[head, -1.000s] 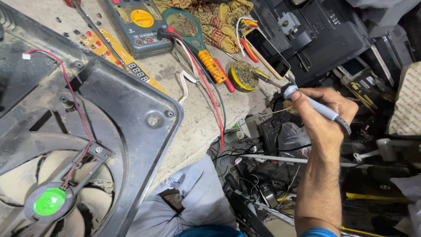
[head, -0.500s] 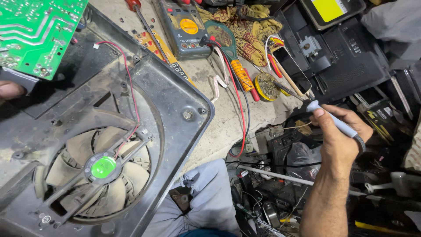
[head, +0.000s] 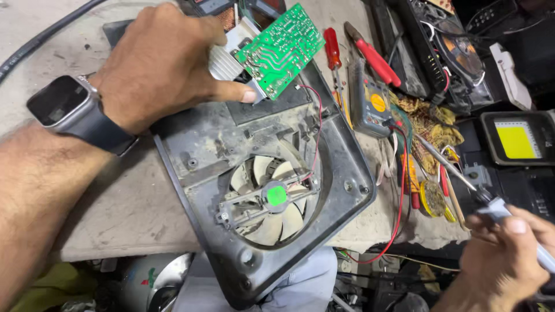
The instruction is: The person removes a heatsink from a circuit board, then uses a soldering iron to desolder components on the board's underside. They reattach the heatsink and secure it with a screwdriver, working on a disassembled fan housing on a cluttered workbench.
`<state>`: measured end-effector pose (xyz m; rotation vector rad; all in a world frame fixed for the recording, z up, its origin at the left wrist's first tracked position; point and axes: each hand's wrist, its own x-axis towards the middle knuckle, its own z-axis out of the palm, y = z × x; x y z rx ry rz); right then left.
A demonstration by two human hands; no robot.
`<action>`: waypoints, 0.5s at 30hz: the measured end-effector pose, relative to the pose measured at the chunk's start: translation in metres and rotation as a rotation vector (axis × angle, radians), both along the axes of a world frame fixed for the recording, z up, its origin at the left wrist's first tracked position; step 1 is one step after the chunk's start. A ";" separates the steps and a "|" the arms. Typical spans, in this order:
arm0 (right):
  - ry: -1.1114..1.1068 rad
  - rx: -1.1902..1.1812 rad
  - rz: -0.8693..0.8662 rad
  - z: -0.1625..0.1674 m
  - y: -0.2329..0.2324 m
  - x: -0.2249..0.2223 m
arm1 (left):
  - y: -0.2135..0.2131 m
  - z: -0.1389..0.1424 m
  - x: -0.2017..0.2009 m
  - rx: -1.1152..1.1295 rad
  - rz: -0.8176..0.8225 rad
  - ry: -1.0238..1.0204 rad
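the right hand (head: pixel 503 260) is gripping a soldering iron (head: pixel 462 179), fingers closed round its handle. farther up the counter (head: pixel 115 214), the left hand (head: pixel 156 63) is pinching the green circuit board (head: pixel 280 49) above the fan housing (head: pixel 260 190); it is looking light, stiff, fragile, best held by its edges.

Open bench (head: pixel 115 208) left of the fan housing (head: pixel 324 150): free room for a hand. Right of the housing it's tight w/ a multimeter (head: pixel 371 106), red screwdriver (head: pixel 332 48), pliers (head: pixel 370 55), red wires (head: pixel 399 190) and solder tin (head: pixel 432 199). Left hand (head: pixel 159 63) and circuit board (head: pixel 280 49) block the housing's top edge.
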<state>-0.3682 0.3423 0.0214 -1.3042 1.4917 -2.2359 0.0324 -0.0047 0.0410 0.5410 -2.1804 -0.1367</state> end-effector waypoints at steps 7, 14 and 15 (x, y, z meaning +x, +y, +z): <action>0.120 0.109 0.256 -0.018 -0.114 0.060 | -0.039 -0.067 -0.001 0.062 0.039 -0.099; 0.205 0.195 0.326 -0.022 -0.153 0.098 | -0.037 -0.062 0.000 0.048 0.040 -0.068; 0.239 0.203 0.301 -0.023 -0.153 0.098 | -0.036 -0.059 0.000 0.049 0.035 -0.062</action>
